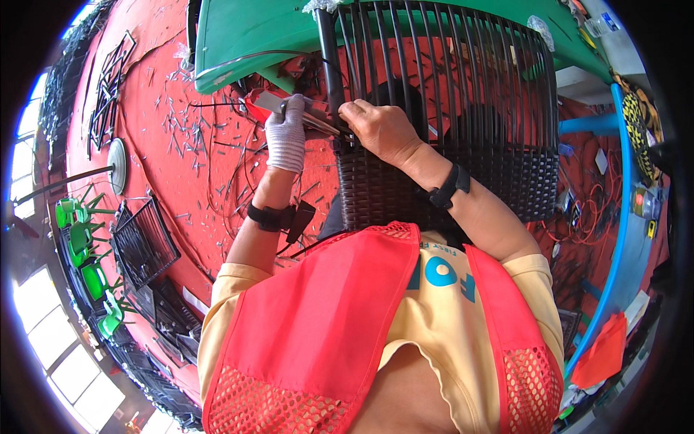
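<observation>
A dark brown wicker panel (376, 184) on a frame stands upright before me, woven tightly in its lower part, with bare parallel strands (441, 65) above. My left hand (286, 134), in a white striped glove, is closed round a red and grey staple gun (267, 103). The tool's nose points right, at the frame's left post (329, 54), close to the top of the weave. Just across that post, my bare right hand (383, 132) is closed, thumb and fingertips pinched against the frame. What lies between those fingers is hidden.
A green table (253, 32) is behind the panel. Cut strand scraps (191, 126) litter the red floor (163, 79). Black frames (144, 242) and green chairs (83, 242) stand at left. On the right are a blue-edged table (622, 217) and an orange cord (589, 210).
</observation>
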Motion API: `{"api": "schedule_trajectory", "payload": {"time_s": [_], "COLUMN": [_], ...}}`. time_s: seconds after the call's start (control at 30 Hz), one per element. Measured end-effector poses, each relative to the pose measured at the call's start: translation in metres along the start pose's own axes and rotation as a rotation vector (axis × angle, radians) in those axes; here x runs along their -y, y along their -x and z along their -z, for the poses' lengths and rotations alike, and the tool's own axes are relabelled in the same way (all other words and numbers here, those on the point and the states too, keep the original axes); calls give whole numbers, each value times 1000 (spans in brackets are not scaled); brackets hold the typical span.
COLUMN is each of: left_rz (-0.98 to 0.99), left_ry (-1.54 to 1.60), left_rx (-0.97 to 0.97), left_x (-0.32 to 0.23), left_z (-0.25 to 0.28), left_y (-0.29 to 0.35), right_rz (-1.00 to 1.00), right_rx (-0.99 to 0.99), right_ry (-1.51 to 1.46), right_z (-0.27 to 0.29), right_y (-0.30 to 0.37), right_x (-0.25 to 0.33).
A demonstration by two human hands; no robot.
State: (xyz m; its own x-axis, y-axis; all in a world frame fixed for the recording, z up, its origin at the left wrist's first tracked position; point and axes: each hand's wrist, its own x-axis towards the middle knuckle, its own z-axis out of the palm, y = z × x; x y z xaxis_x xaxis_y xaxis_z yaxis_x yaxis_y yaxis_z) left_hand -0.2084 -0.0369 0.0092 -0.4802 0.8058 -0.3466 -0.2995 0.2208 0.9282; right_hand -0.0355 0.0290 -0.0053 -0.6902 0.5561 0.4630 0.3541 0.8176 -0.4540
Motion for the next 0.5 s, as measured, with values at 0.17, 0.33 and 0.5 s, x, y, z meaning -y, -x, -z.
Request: {"api": "schedule_trajectory", "payload": {"time_s": [0.17,0.33,0.5], "left_rz": [-2,34,19], "left_ry": [93,130,150], "left_rx": [38,68,94], "left_x": [9,10,9], "left_z": [5,7,3], "left_y": [-1,-8,-9], "right_rz": [-79,-290,-313], "right_rx": [-24,20,1], "right_ry": [-56,-222,-126], "right_z": [-7,6,27], "right_y": [-1,4,12], "right_x": [1,15,33]}}
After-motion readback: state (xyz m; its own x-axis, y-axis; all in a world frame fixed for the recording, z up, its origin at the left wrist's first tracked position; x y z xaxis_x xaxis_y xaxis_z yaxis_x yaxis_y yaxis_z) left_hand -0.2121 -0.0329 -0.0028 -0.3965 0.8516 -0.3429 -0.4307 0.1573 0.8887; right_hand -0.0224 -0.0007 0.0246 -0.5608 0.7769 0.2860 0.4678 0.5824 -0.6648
